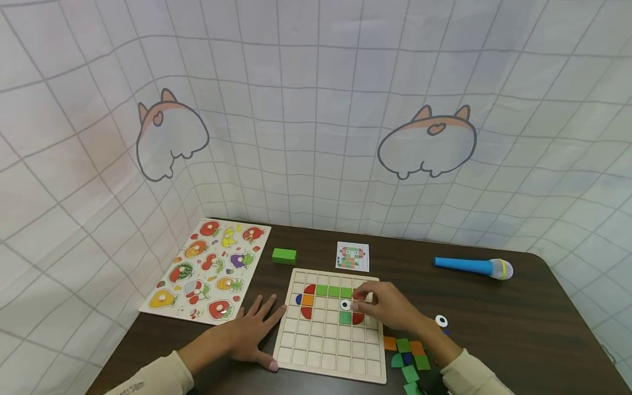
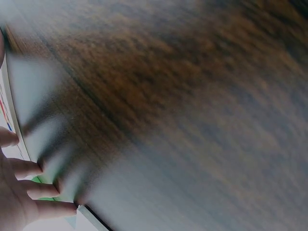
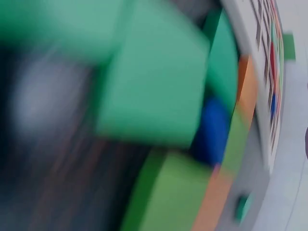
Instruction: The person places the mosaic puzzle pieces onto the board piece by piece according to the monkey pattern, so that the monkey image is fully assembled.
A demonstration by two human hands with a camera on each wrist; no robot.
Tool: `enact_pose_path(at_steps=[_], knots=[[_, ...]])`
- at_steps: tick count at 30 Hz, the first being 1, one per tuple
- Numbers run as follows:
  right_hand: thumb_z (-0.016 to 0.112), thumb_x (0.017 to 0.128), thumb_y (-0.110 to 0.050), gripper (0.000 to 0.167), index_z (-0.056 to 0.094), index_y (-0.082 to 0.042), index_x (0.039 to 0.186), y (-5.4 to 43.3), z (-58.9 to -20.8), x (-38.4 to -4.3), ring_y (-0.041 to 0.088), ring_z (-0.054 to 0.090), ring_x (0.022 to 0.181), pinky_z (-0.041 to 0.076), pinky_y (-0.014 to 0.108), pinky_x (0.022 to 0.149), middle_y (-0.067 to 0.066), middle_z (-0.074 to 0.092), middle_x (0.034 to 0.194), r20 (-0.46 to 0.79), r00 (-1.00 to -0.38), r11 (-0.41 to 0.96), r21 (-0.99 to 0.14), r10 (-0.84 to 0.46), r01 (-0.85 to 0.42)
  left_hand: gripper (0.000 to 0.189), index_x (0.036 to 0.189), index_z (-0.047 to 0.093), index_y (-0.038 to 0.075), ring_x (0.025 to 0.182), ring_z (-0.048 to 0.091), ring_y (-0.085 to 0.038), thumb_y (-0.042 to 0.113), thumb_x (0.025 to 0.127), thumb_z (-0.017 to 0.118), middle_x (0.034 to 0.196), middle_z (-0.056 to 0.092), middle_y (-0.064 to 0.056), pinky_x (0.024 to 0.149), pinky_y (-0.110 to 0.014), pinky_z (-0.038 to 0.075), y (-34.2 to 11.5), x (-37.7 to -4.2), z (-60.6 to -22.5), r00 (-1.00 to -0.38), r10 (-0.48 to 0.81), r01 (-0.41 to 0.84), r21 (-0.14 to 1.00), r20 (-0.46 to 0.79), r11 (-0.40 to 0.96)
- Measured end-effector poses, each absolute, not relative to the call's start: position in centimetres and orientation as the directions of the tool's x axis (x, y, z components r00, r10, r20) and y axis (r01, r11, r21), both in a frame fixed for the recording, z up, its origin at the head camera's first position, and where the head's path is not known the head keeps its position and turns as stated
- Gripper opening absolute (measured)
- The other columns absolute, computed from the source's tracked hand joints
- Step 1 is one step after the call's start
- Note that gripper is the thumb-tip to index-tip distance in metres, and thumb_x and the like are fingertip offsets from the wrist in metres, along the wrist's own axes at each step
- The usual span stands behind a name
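Observation:
A pale wooden grid board (image 1: 321, 344) lies in front of me, with coloured pieces set in its upper rows. On it are green squares (image 1: 334, 292), an orange square (image 1: 308, 300), red quarter-circles (image 1: 306, 312), a blue half-round piece (image 1: 298, 299) and a white eye piece (image 1: 345, 305). My left hand (image 1: 244, 333) rests on the table with fingers spread, thumb tip at the board's left edge. Over the board's upper right, my right hand (image 1: 390, 305) pinches a red piece (image 1: 355, 293), mostly hidden by the fingers, close beside the eye piece.
Loose pieces, among them a green square (image 1: 410, 374), lie right of the board below my right forearm. A pattern card (image 1: 353, 256) and a green block (image 1: 284, 255) lie beyond it. The fruit puzzle (image 1: 207, 274) is at left, a blue toy microphone (image 1: 471, 267) at right.

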State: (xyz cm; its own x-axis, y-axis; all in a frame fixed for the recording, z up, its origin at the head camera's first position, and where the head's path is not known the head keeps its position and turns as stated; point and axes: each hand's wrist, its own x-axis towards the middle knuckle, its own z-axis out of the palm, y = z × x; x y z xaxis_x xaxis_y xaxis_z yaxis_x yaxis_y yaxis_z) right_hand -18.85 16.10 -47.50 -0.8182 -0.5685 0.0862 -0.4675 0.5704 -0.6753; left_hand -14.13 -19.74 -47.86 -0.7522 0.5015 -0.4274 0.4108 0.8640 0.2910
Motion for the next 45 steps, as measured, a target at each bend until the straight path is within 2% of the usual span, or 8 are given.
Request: enact_pose_path(at_steps=[7, 13, 19, 25, 32, 45], knots=[[0.071, 0.095, -0.029, 0.027, 0.072, -0.008, 0.112, 21.3, -47.6, -17.9, 0.004, 0.054, 0.057, 0.050, 0.025, 0.055, -0.001, 0.065, 0.094, 0.034, -0.842, 0.581, -0.709, -0.539, -0.400, 0.117, 0.163, 0.012, 0.024, 0.152, 0.009, -0.049, 0.078, 0.074, 0.066, 0.169, 0.005, -0.016, 0.109, -0.074, 0.026, -19.8, -14.1, -48.0, -0.752, 0.507, 0.418, 0.289, -0.422, 0.861], [0.072, 0.094, -0.030, 0.024, 0.074, -0.010, 0.109, 24.3, -48.0, -16.4, 0.003, 0.049, 0.059, 0.047, 0.023, 0.055, -0.003, 0.065, 0.095, 0.030, -0.815, 0.556, -0.716, -0.579, -0.422, 0.117, 0.163, 0.012, 0.024, 0.152, 0.008, -0.049, 0.078, 0.074, 0.066, 0.169, 0.004, -0.016, 0.110, -0.073, 0.026, -19.9, -14.1, -48.0, -0.749, 0.513, 0.418, 0.302, -0.420, 0.857], [0.072, 0.094, -0.032, 0.023, 0.075, -0.015, 0.108, 26.1, -48.3, -15.3, 0.001, 0.046, 0.061, 0.045, 0.023, 0.057, -0.005, 0.065, 0.096, -0.025, -0.800, 0.572, -0.712, -0.600, -0.407, 0.117, 0.163, 0.013, 0.024, 0.153, 0.007, -0.049, 0.078, 0.074, 0.066, 0.169, 0.004, -0.017, 0.111, -0.072, 0.026, -19.8, -14.1, -47.9, -0.747, 0.519, 0.420, 0.311, -0.415, 0.853], [0.074, 0.092, -0.030, 0.020, 0.076, -0.016, 0.106, 26.6, -48.8, -14.6, 0.000, 0.048, 0.065, 0.046, 0.022, 0.057, -0.001, 0.066, 0.098, -0.032, -0.800, 0.574, -0.714, -0.600, -0.402, 0.117, 0.163, 0.013, 0.023, 0.152, 0.008, -0.050, 0.079, 0.074, 0.066, 0.169, 0.005, -0.017, 0.110, -0.072, 0.026, -19.9, -14.1, -48.0, -0.749, 0.522, 0.427, 0.305, -0.407, 0.851], [0.077, 0.089, -0.032, 0.022, 0.077, -0.017, 0.105, 26.1, -49.5, -14.5, -0.003, 0.048, 0.067, 0.046, 0.020, 0.058, -0.007, 0.065, 0.095, -0.029, -0.775, 0.567, -0.700, -0.631, -0.435, 0.118, 0.163, 0.013, 0.023, 0.152, 0.008, -0.050, 0.079, 0.074, 0.065, 0.169, 0.005, -0.017, 0.110, -0.072, 0.026, -19.9, -14.2, -48.1, -0.749, 0.522, 0.428, 0.303, -0.407, 0.851], [0.075, 0.091, -0.034, 0.021, 0.076, -0.018, 0.106, 25.0, -48.9, -14.8, 0.002, 0.051, 0.078, 0.046, 0.022, 0.063, -0.004, 0.066, 0.102, -0.083, -0.811, 0.639, -0.664, -0.579, -0.388, 0.117, 0.163, 0.013, 0.023, 0.152, 0.008, -0.050, 0.079, 0.074, 0.066, 0.169, 0.005, -0.018, 0.111, -0.072, 0.026, -19.9, -14.1, -48.0, -0.751, 0.523, 0.432, 0.299, -0.402, 0.851]])
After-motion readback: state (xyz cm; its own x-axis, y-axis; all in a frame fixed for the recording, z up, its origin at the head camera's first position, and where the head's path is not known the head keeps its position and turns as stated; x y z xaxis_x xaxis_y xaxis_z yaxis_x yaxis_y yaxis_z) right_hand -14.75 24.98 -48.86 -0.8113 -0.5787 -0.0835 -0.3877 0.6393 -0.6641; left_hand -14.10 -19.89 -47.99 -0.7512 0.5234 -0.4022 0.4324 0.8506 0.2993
